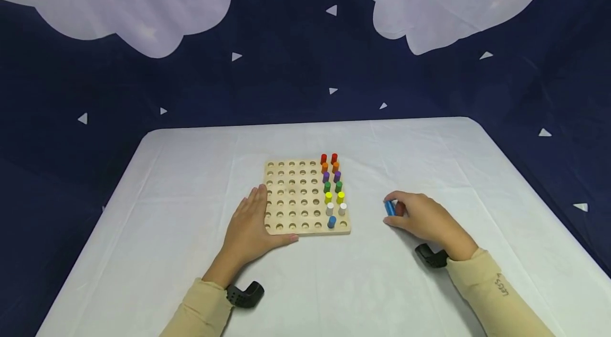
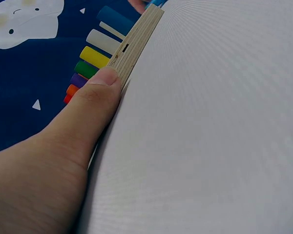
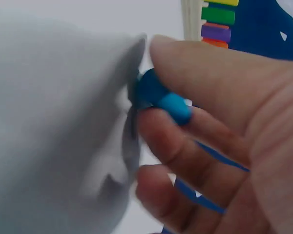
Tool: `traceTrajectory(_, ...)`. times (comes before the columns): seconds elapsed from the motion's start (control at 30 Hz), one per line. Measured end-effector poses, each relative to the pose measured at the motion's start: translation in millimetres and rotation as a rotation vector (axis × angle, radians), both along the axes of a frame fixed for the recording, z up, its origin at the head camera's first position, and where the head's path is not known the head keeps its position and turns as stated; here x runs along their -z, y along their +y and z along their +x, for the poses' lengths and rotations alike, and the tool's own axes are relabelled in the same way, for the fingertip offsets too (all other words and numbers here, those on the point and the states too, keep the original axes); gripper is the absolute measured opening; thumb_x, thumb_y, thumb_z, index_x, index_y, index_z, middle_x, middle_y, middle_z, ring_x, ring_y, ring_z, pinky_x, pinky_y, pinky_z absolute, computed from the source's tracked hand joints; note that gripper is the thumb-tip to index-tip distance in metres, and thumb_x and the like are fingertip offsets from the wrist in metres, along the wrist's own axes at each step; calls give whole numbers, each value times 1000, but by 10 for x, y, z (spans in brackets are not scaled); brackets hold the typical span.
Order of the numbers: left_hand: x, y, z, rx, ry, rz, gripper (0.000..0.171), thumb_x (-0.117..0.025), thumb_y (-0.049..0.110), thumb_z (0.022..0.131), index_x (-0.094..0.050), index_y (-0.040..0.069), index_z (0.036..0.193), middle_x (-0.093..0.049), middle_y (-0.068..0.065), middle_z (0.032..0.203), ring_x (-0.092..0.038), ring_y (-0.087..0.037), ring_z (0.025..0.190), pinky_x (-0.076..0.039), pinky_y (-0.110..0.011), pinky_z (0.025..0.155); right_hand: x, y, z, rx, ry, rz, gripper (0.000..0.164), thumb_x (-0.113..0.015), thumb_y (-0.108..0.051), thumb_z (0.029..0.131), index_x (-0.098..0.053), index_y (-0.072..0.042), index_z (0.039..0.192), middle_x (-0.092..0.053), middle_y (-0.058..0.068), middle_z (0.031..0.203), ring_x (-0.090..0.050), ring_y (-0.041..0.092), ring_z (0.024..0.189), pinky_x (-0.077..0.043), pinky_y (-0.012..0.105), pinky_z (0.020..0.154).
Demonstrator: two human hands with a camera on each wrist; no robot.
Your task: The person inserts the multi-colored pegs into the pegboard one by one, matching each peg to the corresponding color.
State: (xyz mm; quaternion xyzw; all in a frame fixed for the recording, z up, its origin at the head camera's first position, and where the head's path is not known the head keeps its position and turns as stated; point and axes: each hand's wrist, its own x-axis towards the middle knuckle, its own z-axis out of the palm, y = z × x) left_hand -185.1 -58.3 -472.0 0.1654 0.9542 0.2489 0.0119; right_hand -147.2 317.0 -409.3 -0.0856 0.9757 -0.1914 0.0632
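Observation:
A wooden peg board lies on the white table. My left hand rests against its front left corner, fingers straight along the left side and thumb along the front edge. In the left wrist view the thumb presses the layered wooden edge. Right of the board, my right hand pinches a blue peg between thumb and fingers, low over the cloth. The right wrist view shows this blue peg tilted between the fingertips. Another blue peg stands in the board's front row, left of the corner hole.
Pairs of red, orange, purple, green, yellow and white pegs stand in the board's two right columns. Holes show across the columns to the left. Behind the table hangs a dark blue cloth with clouds and small triangles.

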Motion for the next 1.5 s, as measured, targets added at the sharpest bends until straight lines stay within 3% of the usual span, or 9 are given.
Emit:
traceTrajectory(0.27, 2, 3, -9, 1, 0, 4, 145, -65, 90, 58, -11, -1, 158, -18, -18, 165, -17, -32, 154, -15, -48, 127, 13, -225, -2, 43, 66, -160, 45, -82, -28, 82, -65, -16, 122, -68, -9, 87, -50, 8, 62, -41, 22, 53)
traceTrajectory(0.5, 8, 4, -11, -5, -4, 1, 146, -67, 89, 57, -11, -1, 158, -18, -18, 165, -16, -32, 154, -15, -48, 127, -3, -490, 52, -5, 116, -245, 42, -82, -21, 82, -62, -18, 119, -74, -9, 90, -49, 5, 58, -41, 21, 51)
traceTrajectory(0.77, -21, 6, 2, -4, -9, 0, 146, -69, 87, 57, -11, -2, 158, -17, -18, 165, -16, -32, 154, -15, -48, 127, 53, -690, 100, -57, 173, -209, 32, -85, -24, 79, -61, -26, 100, -62, -15, 71, -47, 2, 57, -40, 20, 50)
traceTrajectory(0.93, -26, 6, 4, -3, -11, -3, 146, -69, 88, 57, -11, -1, 158, -16, -18, 165, -16, -32, 154, -16, -49, 126, 81, -770, 99, -73, 187, -137, 30, -84, -27, 80, -59, -26, 98, -55, -16, 65, -43, 1, 54, -37, 20, 51)
traceTrajectory(1.3, -25, 7, 2, -5, -5, -2, 146, -68, 88, 57, -11, -1, 158, -17, -17, 165, -17, -31, 154, -16, -48, 126, 91, -852, 84, -163, 349, -4, 29, -86, -25, 77, -61, -24, 92, -66, -16, 76, -40, 0, 57, -35, 17, 52)
traceTrajectory(1.5, -15, 5, 9, -7, -10, -9, 145, -67, 89, 58, -11, -1, 158, -17, -17, 165, -17, -32, 154, -16, -48, 126, 88, -864, 91, -226, 359, 14, 30, -85, -20, 79, -59, -23, 93, -69, -14, 82, -43, 2, 61, -38, 17, 55)
